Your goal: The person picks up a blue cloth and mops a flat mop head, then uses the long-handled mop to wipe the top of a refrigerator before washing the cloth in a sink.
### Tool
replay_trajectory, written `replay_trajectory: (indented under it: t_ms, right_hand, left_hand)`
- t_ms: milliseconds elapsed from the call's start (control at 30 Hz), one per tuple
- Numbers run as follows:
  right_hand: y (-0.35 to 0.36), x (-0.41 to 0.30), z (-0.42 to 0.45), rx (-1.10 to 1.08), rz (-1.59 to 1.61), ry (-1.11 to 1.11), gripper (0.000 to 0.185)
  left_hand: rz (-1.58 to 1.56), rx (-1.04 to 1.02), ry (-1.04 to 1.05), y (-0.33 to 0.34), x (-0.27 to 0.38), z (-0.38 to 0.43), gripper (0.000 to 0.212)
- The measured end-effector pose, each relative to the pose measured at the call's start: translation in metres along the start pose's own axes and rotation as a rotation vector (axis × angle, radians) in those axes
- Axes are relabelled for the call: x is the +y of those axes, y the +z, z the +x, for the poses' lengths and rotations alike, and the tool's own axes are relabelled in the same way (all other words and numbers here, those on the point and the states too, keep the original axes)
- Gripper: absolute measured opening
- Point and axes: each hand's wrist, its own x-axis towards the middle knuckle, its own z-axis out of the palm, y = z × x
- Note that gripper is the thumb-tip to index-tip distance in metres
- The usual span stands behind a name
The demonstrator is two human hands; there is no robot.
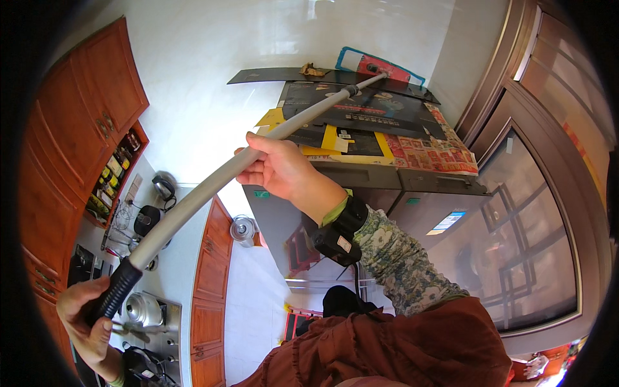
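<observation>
A flat mop's grey metal pole point(193, 208) runs diagonally from the lower left to the top of the refrigerator point(358, 179). My left hand point(87, 319) is closed around its black ribbed grip point(121, 283). Farther up, my right hand point(283, 169) holds the pole between thumb and fingers. The blue-edged mop head point(394, 71) with a red plate is tilted at the back of the refrigerator top, close to the wall. Under the pole lie flattened black cardboard point(358, 109), yellow-edged cardboard point(333, 140) and printed red paper point(430, 150). A crumpled brown scrap point(312, 70) rests on the rear cardboard strip.
Wooden wall cabinets point(72, 130) and a counter point(186, 232) with an electric kettle point(164, 186) line the left side. A metal kettle point(142, 309) stands on the stove below my left hand. At right is a glass-panelled door point(527, 242). A red step ladder point(295, 321) shows below me.
</observation>
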Motion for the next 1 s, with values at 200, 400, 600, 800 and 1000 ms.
replay_trajectory:
  t_ms: [200, 400, 600, 800, 1000]
  right_hand:
    - [0.022, 0.014, 0.000, -0.084, -0.047, 0.041, 0.023]
    - [0.041, 0.037, 0.005, -0.138, -0.071, 0.078, 0.026]
    - [0.044, 0.050, -0.002, -0.180, -0.054, 0.062, 0.027]
    - [0.053, 0.061, -0.007, -0.209, -0.035, 0.097, 0.024]
    - [0.064, 0.071, -0.003, -0.306, -0.041, 0.140, 0.023]
  left_hand:
    - [0.187, -0.031, -0.025, -0.021, 0.011, -0.037, 0.039]
    - [0.007, 0.300, -0.003, -0.003, 0.020, -0.060, 0.023]
    - [0.078, 0.275, 0.164, 0.001, 0.009, -0.090, 0.022]
    - [0.128, 0.387, 0.190, 0.016, 0.015, -0.117, 0.019]
    - [0.327, 0.536, 0.309, 0.027, 0.019, -0.133, 0.012]
